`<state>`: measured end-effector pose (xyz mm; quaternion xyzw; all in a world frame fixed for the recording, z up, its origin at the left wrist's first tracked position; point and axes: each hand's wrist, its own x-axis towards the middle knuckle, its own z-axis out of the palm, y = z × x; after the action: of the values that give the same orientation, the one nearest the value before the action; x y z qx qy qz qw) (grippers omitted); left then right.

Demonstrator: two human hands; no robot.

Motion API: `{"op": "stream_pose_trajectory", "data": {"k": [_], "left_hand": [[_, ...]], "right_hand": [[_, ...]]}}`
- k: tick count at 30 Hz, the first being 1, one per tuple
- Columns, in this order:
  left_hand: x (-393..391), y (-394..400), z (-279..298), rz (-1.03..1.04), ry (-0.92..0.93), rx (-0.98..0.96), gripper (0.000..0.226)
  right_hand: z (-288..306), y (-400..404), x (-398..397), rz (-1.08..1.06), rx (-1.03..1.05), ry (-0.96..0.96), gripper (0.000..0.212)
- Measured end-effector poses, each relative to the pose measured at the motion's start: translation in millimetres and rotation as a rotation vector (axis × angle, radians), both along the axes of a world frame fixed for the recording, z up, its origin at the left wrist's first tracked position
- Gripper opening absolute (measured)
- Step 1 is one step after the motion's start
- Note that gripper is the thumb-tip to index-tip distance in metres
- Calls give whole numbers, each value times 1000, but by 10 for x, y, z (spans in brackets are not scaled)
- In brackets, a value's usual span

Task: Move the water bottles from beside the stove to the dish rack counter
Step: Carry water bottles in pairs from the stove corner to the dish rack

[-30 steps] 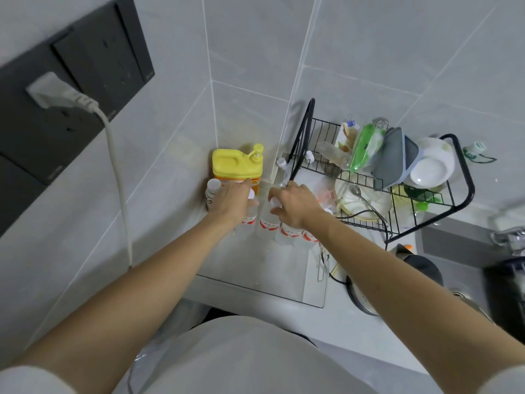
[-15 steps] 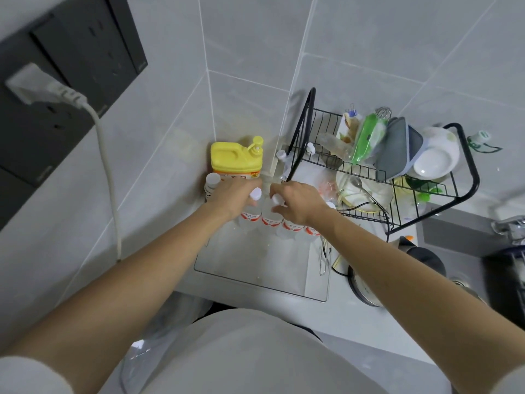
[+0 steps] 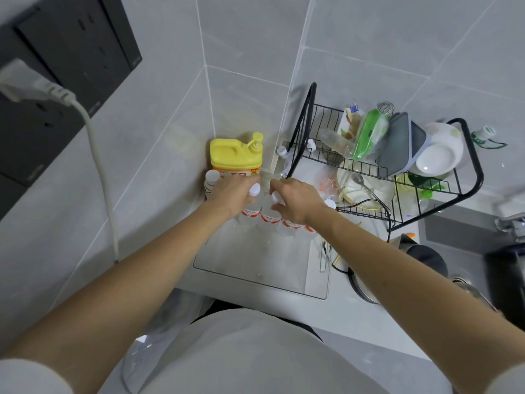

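While both hands stayed over the row of water bottles (image 3: 257, 216) at the far left corner of the worktop (image 3: 255, 260), little had shifted in the past second beyond the view itself. The left hand (image 3: 231, 194) had its grip curled round the leftmost bottle (image 3: 250, 211) of the row, just below the white cap. The right hand (image 3: 295, 201) pinched the neck of the next bottle (image 3: 270, 214). All the bottles stood upright, touching one another, just near of the yellow jug (image 3: 235, 155) and left of the dish rack (image 3: 383, 172). I judged them already delivered, with only releasing left.
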<state>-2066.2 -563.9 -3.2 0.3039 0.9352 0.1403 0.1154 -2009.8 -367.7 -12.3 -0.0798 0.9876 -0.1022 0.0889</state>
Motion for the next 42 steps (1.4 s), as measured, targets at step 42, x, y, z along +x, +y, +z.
{"op": "stream_pose_trajectory", "data": {"k": [42], "left_hand": [[2583,1616,824,-499,324,259,69]], "right_hand": [[1010,785,4016,-1017,50,319,57]]}}
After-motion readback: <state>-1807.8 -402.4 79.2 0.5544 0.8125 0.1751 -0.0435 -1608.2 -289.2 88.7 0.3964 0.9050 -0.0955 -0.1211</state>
